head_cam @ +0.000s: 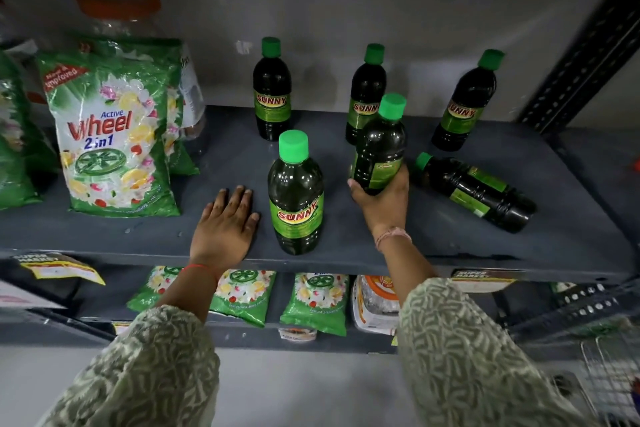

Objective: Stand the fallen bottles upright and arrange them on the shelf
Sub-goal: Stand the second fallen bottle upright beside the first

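Dark bottles with green caps and "SUNNY" labels stand on a grey metal shelf (450, 246). Three stand upright at the back: one on the left (272, 90), one in the middle (365, 94), one on the right (464, 104). Another upright bottle (296, 198) stands near the front edge. My right hand (382, 201) grips the lower body of a bottle (379, 146), held nearly upright and tilted slightly. One bottle (478, 192) lies on its side to the right, cap pointing left. My left hand (225, 225) rests flat on the shelf, left of the front bottle.
Green "Wheel" detergent bags (114, 132) stand at the shelf's left, with a clear jar with an orange lid (117, 10) behind. The lower shelf holds more packets (315, 302). A perforated steel upright (581, 55) bounds the right side. A wire basket (613, 374) sits bottom right.
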A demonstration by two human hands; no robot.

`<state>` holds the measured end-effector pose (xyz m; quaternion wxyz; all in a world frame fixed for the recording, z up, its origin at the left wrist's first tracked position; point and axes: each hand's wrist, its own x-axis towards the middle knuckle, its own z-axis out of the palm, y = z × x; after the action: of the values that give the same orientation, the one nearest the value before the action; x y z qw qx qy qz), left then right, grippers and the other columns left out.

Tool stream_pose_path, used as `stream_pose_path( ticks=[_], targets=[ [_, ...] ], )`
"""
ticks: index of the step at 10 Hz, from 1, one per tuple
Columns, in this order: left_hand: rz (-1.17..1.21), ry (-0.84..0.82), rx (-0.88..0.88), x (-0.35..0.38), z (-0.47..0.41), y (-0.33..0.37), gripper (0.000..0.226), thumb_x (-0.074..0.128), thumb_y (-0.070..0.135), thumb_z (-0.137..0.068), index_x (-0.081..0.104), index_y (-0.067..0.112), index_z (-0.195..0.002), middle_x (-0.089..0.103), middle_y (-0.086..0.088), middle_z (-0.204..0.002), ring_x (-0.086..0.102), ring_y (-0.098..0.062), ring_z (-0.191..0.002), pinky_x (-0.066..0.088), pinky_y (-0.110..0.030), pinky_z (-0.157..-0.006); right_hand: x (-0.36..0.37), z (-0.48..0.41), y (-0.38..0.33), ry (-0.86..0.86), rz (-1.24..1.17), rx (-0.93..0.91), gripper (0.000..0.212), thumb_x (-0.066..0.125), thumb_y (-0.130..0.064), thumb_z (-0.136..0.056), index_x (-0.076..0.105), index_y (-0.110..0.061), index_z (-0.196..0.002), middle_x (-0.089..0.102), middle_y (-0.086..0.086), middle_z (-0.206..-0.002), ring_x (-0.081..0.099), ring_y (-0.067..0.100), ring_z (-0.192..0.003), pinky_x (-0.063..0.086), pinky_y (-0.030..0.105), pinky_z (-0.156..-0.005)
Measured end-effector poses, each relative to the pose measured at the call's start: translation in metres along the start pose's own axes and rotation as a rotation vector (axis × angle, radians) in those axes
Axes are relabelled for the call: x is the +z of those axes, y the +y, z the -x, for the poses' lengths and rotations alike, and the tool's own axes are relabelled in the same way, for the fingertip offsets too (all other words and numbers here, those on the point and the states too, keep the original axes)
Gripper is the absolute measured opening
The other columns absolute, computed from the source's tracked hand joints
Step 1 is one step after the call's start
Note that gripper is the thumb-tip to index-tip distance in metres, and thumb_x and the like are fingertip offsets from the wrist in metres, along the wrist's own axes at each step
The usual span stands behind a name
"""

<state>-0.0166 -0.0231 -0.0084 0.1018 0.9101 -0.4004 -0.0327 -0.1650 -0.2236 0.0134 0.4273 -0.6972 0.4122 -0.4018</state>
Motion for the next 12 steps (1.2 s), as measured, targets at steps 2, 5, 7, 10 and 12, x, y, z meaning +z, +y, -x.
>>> stream_pose_path(
  ticks=[2,5,7,10,12],
  targets=[
    [0.018,-0.038,-0.033,-0.001,-0.001,0.002,0.056,0.016,0.040,-0.093,0.013,0.018,-0.145,0.011,-0.001,-0.158,0.005,-0.024,-0.146,0.009,-0.039,-0.119,0.002,0.001,0.001,0.047,0.183,-0.013,0.112,0.086,-0.040,-0.051,0.025,-0.009,-0.139,0.037,0.019,-0.135,0.036,0.036,-0.124,0.034,0.045,-0.105],
    [0.017,-0.056,-0.038,-0.003,-0.001,0.003,0.054,0.021,0.036,-0.095,0.008,0.018,-0.145,0.007,0.000,-0.158,0.002,-0.023,-0.146,0.006,-0.038,-0.119,-0.012,-0.004,0.009,-0.114,-0.038,0.035,0.117,0.086,-0.036,-0.049,0.018,-0.015,-0.141,0.036,0.012,-0.142,0.031,0.028,-0.135,0.030,0.037,-0.113],
    [0.027,-0.057,-0.042,-0.004,0.000,0.004,0.054,0.022,0.036,-0.095,0.009,0.018,-0.145,0.007,-0.001,-0.158,0.002,-0.023,-0.146,0.006,-0.038,-0.119,-0.015,-0.001,0.010,-0.116,-0.056,0.083,0.076,0.084,-0.008,-0.056,0.038,-0.002,-0.116,0.055,0.013,-0.114,0.055,0.027,-0.105,0.044,0.029,-0.085],
    [0.033,-0.054,-0.036,-0.005,0.001,0.004,0.055,0.022,0.036,-0.095,0.008,0.018,-0.145,0.008,-0.001,-0.158,0.002,-0.024,-0.146,0.007,-0.038,-0.119,-0.049,-0.029,0.022,-0.562,-0.231,0.215,0.060,0.059,0.010,-0.076,0.039,-0.004,-0.131,0.066,-0.004,-0.115,0.057,-0.001,-0.105,0.041,0.029,-0.097],
    [0.027,-0.051,-0.040,-0.003,0.000,0.004,0.055,0.021,0.036,-0.095,0.008,0.018,-0.145,0.007,0.000,-0.158,0.002,-0.023,-0.146,0.006,-0.038,-0.119,-0.031,-0.001,0.020,-0.144,-0.134,0.188,0.087,0.077,-0.023,-0.070,0.027,-0.009,-0.140,0.036,0.014,-0.146,0.035,0.027,-0.134,0.030,0.045,-0.113]
  ],
)
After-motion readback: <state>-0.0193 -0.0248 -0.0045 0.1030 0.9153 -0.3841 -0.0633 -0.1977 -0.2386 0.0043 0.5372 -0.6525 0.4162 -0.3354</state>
